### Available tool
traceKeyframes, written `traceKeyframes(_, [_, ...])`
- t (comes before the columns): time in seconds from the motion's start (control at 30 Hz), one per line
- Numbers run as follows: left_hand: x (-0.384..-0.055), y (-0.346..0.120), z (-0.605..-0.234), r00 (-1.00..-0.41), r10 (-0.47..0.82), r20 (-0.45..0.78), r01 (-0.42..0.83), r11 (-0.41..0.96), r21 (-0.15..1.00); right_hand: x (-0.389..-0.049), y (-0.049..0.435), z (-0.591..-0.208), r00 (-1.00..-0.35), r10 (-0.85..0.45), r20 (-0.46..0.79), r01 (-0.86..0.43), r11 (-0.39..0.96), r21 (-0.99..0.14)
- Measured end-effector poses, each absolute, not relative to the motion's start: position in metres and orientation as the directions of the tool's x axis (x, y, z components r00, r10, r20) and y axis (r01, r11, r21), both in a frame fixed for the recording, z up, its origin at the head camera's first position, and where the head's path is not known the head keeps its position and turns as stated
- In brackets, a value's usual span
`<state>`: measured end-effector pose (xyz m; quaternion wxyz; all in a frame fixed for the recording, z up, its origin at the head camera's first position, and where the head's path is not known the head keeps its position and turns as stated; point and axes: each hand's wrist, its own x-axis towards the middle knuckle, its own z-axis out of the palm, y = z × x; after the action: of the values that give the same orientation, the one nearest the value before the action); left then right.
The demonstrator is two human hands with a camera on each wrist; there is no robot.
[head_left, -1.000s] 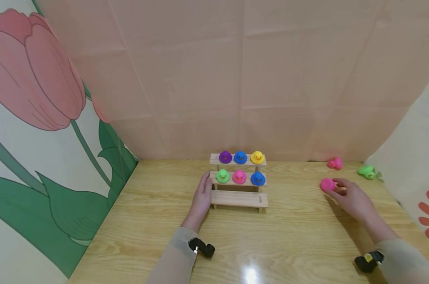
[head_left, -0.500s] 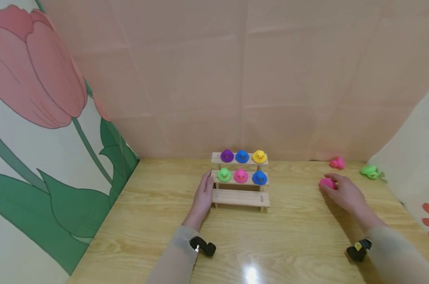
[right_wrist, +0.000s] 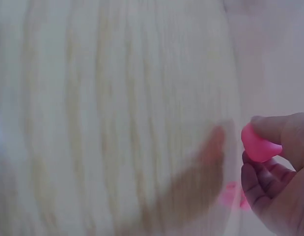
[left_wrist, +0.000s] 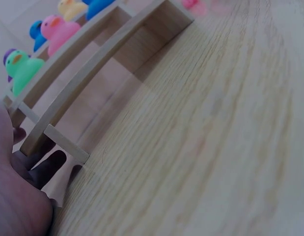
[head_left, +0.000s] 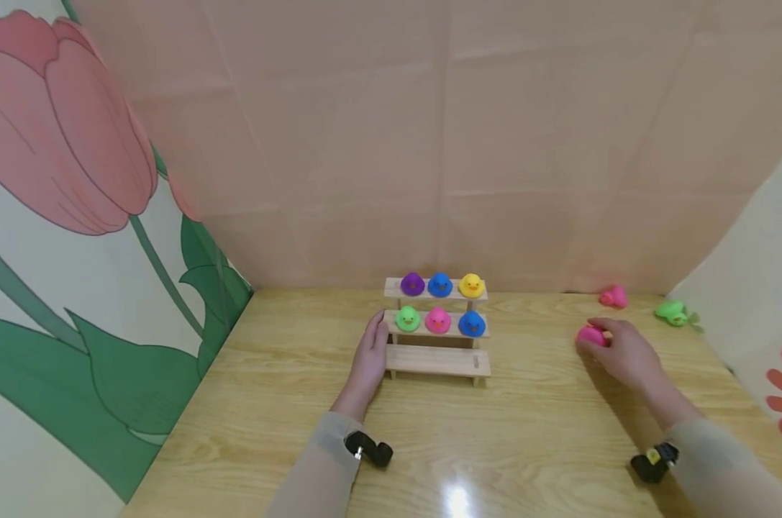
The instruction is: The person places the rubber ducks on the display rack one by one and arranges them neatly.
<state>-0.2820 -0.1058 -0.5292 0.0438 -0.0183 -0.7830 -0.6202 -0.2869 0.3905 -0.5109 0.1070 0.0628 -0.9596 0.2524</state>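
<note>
My left hand (head_left: 370, 349) lies along the left end of a three-tier wooden stand (head_left: 437, 360), its fingers extended against the side. In the left wrist view the fingertips (left_wrist: 56, 161) reach behind the stand's end. My right hand (head_left: 629, 356) pinches a pink rubber duck (head_left: 590, 335) between thumb and fingers, over the right part of the table. The right wrist view shows this duck (right_wrist: 258, 145) from close up, partly covered by the thumb. Purple (head_left: 413, 284), blue (head_left: 440, 285) and yellow (head_left: 471, 285) ducks sit on the top tier; green (head_left: 407, 319), pink (head_left: 438, 320) and blue (head_left: 472, 324) ones on the middle tier.
Toward the back right of the wood-grain table (head_left: 287, 381) lie another pink duck (head_left: 614, 296) and a green duck (head_left: 672, 312). A pinkish sheet (head_left: 339, 144) hangs behind the table. Flower-printed panels (head_left: 47, 273) border both sides.
My right hand has closed further around the pink duck and carried it slightly to the left. The left hand has stayed at the stand's left end.
</note>
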Motion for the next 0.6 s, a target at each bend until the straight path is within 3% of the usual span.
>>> traceKeyframes(0.33, [-0.282,-0.106,-0.529,-0.995,-0.036,0.092,0.08,0.249,0.965,-0.276,0.358,-0.491,-0.919,-0.095,0.383,-0.288,0.824,-0.488])
traceKeyframes(0.6, [-0.283,-0.105,-0.532,-0.994,-0.042,0.099,0.087,0.239,0.967,-0.268,0.332,-0.475,-0.9,-0.124,0.418,-0.344,0.791,-0.506])
